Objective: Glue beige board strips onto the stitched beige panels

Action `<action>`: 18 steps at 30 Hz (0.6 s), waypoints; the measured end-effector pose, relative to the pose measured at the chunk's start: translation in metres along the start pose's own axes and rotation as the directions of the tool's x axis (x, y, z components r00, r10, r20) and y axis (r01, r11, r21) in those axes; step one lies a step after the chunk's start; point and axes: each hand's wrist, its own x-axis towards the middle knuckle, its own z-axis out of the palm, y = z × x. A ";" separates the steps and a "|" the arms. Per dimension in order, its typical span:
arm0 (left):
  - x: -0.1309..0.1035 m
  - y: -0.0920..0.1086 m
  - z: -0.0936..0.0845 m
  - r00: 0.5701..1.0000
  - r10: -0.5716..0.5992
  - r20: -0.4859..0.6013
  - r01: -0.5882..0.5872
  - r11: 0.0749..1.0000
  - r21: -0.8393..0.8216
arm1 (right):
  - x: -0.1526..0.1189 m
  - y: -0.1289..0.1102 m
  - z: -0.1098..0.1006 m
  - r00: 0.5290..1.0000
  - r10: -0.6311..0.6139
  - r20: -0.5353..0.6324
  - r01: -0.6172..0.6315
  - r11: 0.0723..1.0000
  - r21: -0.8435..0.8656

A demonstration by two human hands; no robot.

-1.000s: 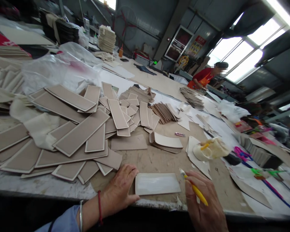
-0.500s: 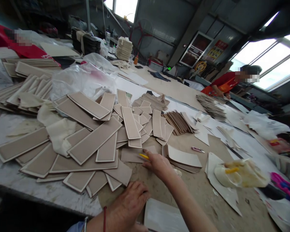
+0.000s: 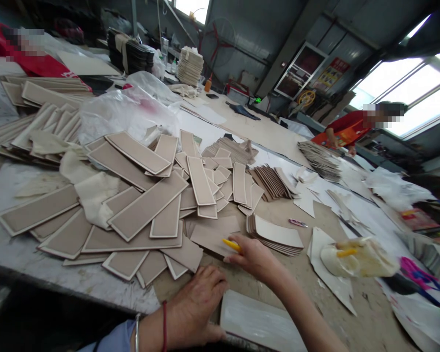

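hands: two, lower centre. right hand (image 3: 254,256) fingers closed on one yellow pen (image 3: 231,245), pinching one tan card (image 3: 215,235). left hand (image 3: 198,305) open, flat beside one white sheet (image 3: 260,322).

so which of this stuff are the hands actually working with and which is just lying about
In hand:
- right hand holding a yellow tool, fingers on a loose tan piece
- left hand flat beside the pale glossy piece

Lying about:
- heap of edged tan strips
- plastic bag
- curved card stack
- pink scissors
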 end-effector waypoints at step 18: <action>0.000 -0.003 0.003 0.998 0.067 0.013 -0.068 0.993 0.097 | -0.141 0.053 0.024 0.962 0.254 0.096 -0.269 0.937 0.223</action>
